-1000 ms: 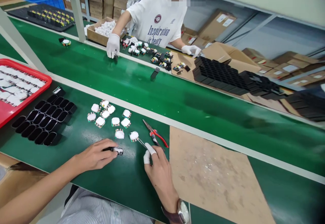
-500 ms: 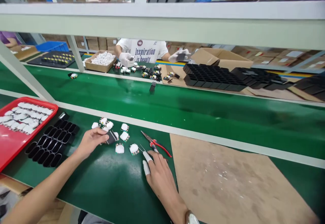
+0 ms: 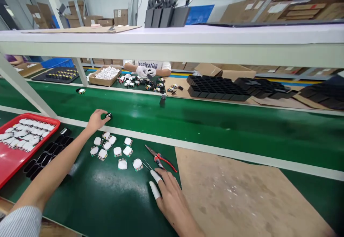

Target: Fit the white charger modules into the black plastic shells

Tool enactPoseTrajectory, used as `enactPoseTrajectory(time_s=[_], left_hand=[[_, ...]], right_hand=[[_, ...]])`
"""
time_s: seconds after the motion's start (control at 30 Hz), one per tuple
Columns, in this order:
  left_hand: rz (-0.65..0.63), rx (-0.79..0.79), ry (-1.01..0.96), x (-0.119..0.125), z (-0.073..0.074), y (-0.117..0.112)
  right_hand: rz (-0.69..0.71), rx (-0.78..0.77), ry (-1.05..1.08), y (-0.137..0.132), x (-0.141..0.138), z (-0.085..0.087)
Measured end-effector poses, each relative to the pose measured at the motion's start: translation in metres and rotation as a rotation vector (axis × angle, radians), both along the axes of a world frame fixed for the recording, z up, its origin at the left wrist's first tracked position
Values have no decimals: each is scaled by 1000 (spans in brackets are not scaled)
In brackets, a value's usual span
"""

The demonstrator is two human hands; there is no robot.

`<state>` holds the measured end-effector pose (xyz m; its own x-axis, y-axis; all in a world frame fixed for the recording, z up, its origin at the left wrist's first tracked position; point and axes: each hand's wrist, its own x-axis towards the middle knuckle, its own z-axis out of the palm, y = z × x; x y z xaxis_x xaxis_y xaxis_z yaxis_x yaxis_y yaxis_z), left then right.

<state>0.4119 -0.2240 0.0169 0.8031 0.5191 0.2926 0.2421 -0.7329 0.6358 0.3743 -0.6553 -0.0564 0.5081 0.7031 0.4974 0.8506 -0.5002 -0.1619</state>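
Note:
My left hand [image 3: 96, 119] reaches out over the white rail onto the green conveyor belt [image 3: 204, 122], its fingers closed on a small black part [image 3: 108, 115] that touches the belt. My right hand [image 3: 168, 194] rests flat on the green mat with fingers stretched out; two fingers wear white cots. Thin tweezers [image 3: 147, 165] lie just beyond its fingertips. Several small white-topped circuit parts [image 3: 113, 147] lie on the mat between my hands. Red-handled cutters [image 3: 160, 156] lie to their right.
A red tray [image 3: 16, 158] of white parts and a black cavity tray [image 3: 44, 154] stand at the left. A brown cardboard sheet [image 3: 242, 194] covers the mat at the right. A shelf beam [image 3: 172, 45] crosses overhead. Across the belt a gloved person [image 3: 146, 71] works among parts and black trays [image 3: 220, 88].
My left hand lifted the black part from the mat and carried it forward onto the conveyor belt. The camera tilted up. My right hand stayed near the tweezers.

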Motion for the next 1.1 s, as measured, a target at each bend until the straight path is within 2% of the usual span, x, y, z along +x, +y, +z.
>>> enactPoseTrajectory(time_s=[0.1,0.2,0.3,0.33,0.4,0.47,0.53,0.6,0.67,0.77,0.87,1.0,1.1], left_hand=[[-30,-2,-51,-54,20,-6],[-53,6,-72,-129,47,-11],[-50,72,84,-209,64,-20],[-48,111,180,-234,63,-23],[-32,225,361,-279,51,-26],[29,350,455,-314,29,-26],[69,420,485,-334,4,-24],[54,439,463,-338,-13,-25],[-5,438,392,-328,-19,-30],[-167,411,239,-296,-14,-52],[-392,315,142,-258,-14,-87],[-654,147,166,-213,-35,-128],[-745,60,146,-191,-54,-143]], right_hand=[[86,-61,16,22,8,5],[212,-128,16,47,18,1],[324,-176,-2,61,23,-7],[347,-183,-2,62,22,-10],[355,-187,15,60,18,-14],[323,-173,55,54,11,-16],[284,-137,107,49,4,-18],[253,-78,176,47,-2,-19],[212,-15,268,49,-7,-21],[135,38,370,52,-15,-21],[101,16,331,51,-25,-21],[89,-11,289,43,-32,-18],[125,-4,360,36,-28,-12]])
